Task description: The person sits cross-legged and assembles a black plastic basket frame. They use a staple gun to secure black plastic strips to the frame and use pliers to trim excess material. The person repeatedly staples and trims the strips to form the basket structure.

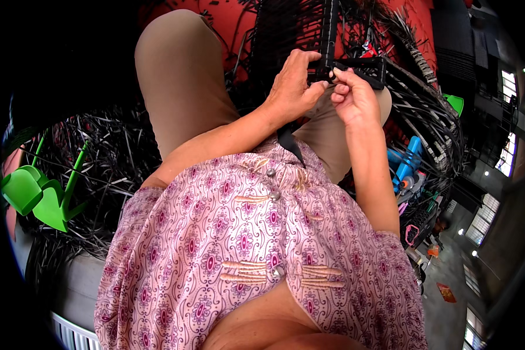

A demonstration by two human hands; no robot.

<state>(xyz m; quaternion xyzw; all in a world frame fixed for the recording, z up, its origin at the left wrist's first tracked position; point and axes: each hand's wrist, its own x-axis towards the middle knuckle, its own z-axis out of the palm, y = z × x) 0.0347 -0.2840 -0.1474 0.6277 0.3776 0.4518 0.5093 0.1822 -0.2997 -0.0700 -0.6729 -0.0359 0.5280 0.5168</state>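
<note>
Our right hand [351, 96] pinches, contents unclear, left hand [296, 84] spread open; far black frame [364, 63] likely light, stiff, best held by its long bar [331, 29].

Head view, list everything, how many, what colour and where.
Frame: one, black, upper centre
Strips: uncountable, black, left and right
Red surface: one, red, top
Green plastic pieces: at least three, green, left and right
Blue object: one, blue, right
Clutter: uncounted, mixed, right
Scraps: two, orange, lower right
Windows: several, white, far right
Floor: one, grey, lower right
Slatted object: one, white, lower left
Shirt: one, pink patterned, lower centre
Trousers: one pair, tan, upper centre
Left hand: one, bare, at frame
Right hand: one, bare, at frame
</note>
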